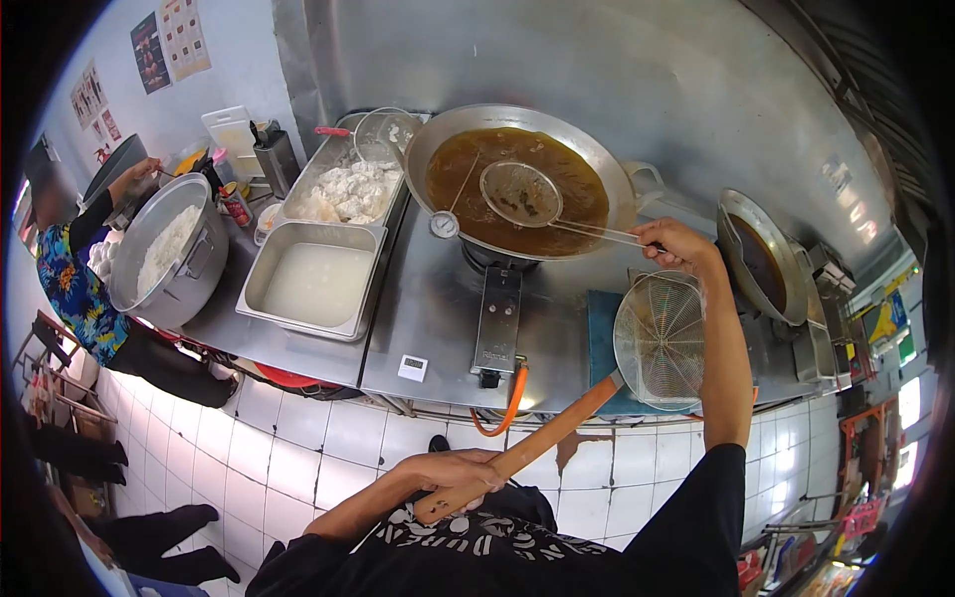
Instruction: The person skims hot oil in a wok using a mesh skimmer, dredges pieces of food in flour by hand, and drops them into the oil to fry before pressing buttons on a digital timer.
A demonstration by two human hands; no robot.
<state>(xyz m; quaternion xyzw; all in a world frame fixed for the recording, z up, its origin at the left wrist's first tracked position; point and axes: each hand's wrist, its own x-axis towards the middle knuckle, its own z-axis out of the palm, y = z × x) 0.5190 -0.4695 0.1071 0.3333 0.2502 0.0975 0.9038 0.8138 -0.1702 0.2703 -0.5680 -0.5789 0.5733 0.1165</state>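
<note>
Clenching the right hand (680, 245) on the small strainer (521, 189) at half past two, extending it over the wok (619, 199) at one o'clock, probably avoiding heat. Clasping the large skimmer (595, 395) with the left hand (460, 472) at six, angling it toward three, presumably leaving the wok free.

Black T-shirt (637, 557) on show, pale grey lettering (484, 545) splashed across the chest, just below the fingers (485, 472) of the left hand (450, 470); short black sleeves (701, 507) finish well back from the fingers.
</note>
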